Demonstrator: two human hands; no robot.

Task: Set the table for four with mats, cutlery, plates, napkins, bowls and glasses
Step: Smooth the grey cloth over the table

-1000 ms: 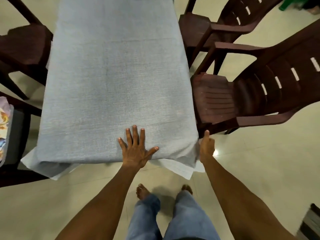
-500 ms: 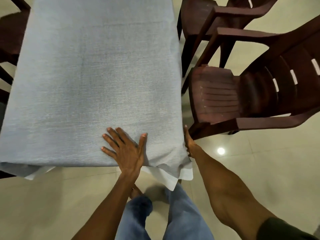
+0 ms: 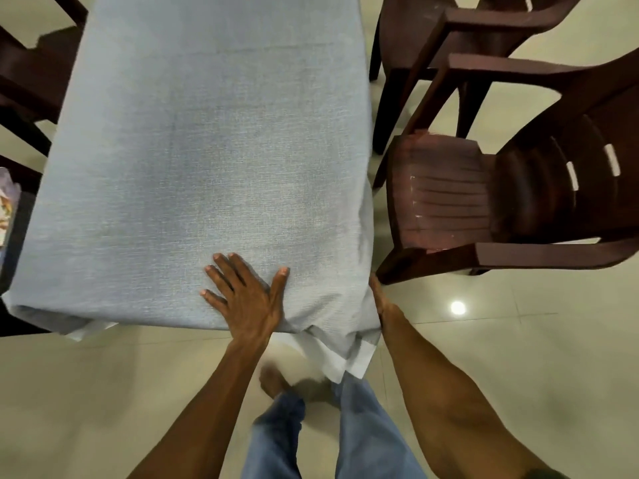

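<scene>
Table (image 3: 207,150) taken as landmark; covered edge to edge by a pale blue-grey tablecloth (image 3: 214,98). Long axis of the table runs straight away from the person, short near edge directly in front of the legs.

Left hand (image 3: 245,295): flat on the cloth at the near edge, somewhat right of the table's midline. Fingers straight and spread wide, thumb out to the right. It presses; it holds nothing.

Right hand (image 3: 378,299): at the table's near right corner, against the side of the hanging cloth. Seen edge-on, fingers pointing away along the table's right side. Cannot tell whether it pinches the fabric or only lies against it.

Corner fold: cloth bunches below the near right corner, a white underside (image 3: 342,361) hanging beneath the blue face.

Task items: no mats, cutlery, plates, napkins, bowls or glasses in view on the table. A patterned object (image 3: 7,202) shows at the table's left side, too cropped to identify.

Brown plastic chairs (image 3: 466,209): two to the right of the table, the nearer one just beside the near right corner.

Judgement: step in hand is smoothing the cloth; laying not yet begun. The right hand is nearer the loose corner, so tidying it falls to that hand while the left pins the top.
</scene>
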